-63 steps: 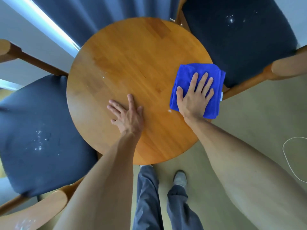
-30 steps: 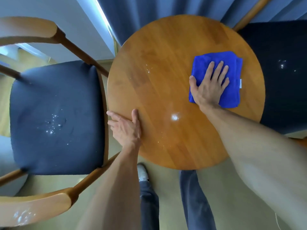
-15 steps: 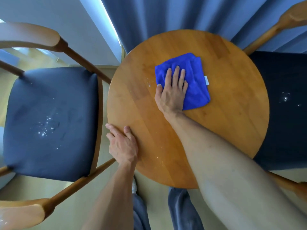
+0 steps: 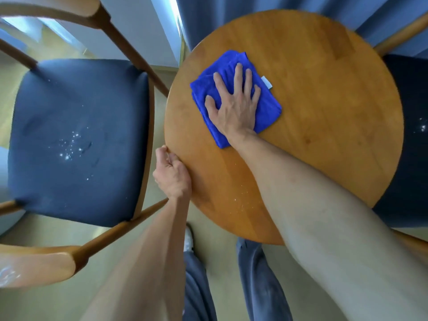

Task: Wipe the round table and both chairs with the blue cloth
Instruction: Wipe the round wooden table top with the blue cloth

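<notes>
The round wooden table [image 4: 324,112] fills the middle and right of the head view. A folded blue cloth [image 4: 266,105] lies on its far-left part, and my right hand [image 4: 234,105] presses flat on it with fingers spread. My left hand [image 4: 172,174] grips the table's left edge, fingers curled over the rim. A few white specks lie on the near part of the tabletop. The left chair [image 4: 76,140] has a dark blue seat with white specks on it. Only a strip of the right chair's [image 4: 414,140] dark seat shows, also with specks.
Blue curtains [image 4: 254,10] hang behind the table. The left chair's wooden armrest [image 4: 34,265] curves in at the lower left, with white marks on it. My legs and one shoe [image 4: 188,237] stand on the beige floor below the table.
My right hand has slid the cloth leftward across the table to its far-left part. My left hand has moved from lying flat on the top to gripping the left rim.
</notes>
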Demonstrator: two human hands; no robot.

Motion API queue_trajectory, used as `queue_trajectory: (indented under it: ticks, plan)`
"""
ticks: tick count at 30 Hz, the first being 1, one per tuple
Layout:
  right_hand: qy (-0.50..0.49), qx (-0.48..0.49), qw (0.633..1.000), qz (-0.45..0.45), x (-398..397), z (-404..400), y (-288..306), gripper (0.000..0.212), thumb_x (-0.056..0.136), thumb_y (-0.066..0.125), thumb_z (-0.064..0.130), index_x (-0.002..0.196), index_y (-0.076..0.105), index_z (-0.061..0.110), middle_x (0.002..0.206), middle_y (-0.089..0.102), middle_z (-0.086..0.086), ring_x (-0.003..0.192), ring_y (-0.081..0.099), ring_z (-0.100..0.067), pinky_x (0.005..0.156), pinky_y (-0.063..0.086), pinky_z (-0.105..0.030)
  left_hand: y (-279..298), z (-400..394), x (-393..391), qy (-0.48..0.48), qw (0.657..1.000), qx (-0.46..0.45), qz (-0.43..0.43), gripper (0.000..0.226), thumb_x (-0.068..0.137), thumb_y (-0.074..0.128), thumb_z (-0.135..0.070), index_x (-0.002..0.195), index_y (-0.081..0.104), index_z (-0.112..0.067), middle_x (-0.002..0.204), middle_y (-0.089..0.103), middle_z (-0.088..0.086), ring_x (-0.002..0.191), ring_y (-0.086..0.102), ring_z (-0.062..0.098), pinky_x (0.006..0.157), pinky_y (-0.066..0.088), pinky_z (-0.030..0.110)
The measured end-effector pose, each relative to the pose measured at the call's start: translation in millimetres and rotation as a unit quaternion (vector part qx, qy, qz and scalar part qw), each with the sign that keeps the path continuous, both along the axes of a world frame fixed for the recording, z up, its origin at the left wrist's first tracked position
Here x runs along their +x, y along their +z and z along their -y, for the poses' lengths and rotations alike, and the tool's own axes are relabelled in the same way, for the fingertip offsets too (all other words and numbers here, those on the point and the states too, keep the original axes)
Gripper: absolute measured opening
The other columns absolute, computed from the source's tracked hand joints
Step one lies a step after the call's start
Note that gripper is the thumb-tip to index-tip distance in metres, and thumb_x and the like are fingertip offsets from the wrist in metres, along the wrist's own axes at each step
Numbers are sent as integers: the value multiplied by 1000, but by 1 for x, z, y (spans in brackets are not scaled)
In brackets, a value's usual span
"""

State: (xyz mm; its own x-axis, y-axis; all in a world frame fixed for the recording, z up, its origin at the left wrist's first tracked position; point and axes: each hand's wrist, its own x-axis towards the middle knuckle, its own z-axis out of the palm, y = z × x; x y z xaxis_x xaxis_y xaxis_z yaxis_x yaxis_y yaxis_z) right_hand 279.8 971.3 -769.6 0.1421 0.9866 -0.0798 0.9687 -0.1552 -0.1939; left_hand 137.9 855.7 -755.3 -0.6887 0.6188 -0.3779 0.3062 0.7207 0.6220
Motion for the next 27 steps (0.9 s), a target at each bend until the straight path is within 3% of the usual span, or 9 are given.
queue_trajectory:
  ticks: [5,10,12,14,17,20,23,27]
  plan:
    - [17,-13,1000,6,-27,69,1,61,94,33,59,150,36,36,164,17,-12,150,15,-34,117,20,-54,5,-5,-28,-70,996,-41,43,13,89,49,-27,100,56,-30,89,69,4,82,63,25,80,54,37]
    - [-28,-17,999,9,-32,158,3,59,95,36,58,149,38,36,164,16,-13,151,15,-34,116,21,-54,15,1,-26,-102,991,-78,40,34,96,45,-38,126,54,-26,111,66,8,100,63,31,92,51,41]
    - [-51,-21,998,17,-30,193,3,58,95,37,57,150,37,37,164,15,-13,151,15,-33,116,21,-53,18,4,-23,-135,983,-125,-7,40,98,42,-39,134,46,-22,121,60,13,110,58,34,94,48,43]
    - [-82,-18,996,23,-24,218,3,59,94,38,57,150,37,37,165,15,-12,151,15,-32,117,21,-52,18,7,-18,-217,957,-145,-126,48,99,41,-34,143,34,-18,141,42,19,127,44,37,98,43,50]
    - [-113,-6,993,20,-14,234,3,61,93,40,57,150,37,36,164,17,-11,151,16,-31,116,21,-52,18,19,2,-404,876,-93,-247,63,96,40,-26,154,15,-19,161,7,23,148,11,36,114,25,49]
    - [-118,4,993,20,-10,240,2,60,95,39,54,152,34,35,164,17,-11,151,18,-31,117,21,-52,20,30,34,-516,819,-59,-246,69,93,34,-10,156,9,-23,162,-5,22,150,-1,37,117,14,48]
    - [-165,17,986,16,-1,238,0,54,99,37,48,151,35,34,163,21,-11,150,20,-32,116,23,-52,22,23,58,-534,812,-59,-228,67,92,31,-8,155,12,-23,162,-4,22,150,-2,39,117,15,48]
    - [-219,25,975,22,35,236,-3,49,102,35,42,150,37,33,162,24,-12,149,22,-32,114,23,-53,17,11,86,-560,799,-65,-209,52,101,28,-27,152,19,-24,162,-2,23,149,0,40,115,18,51]
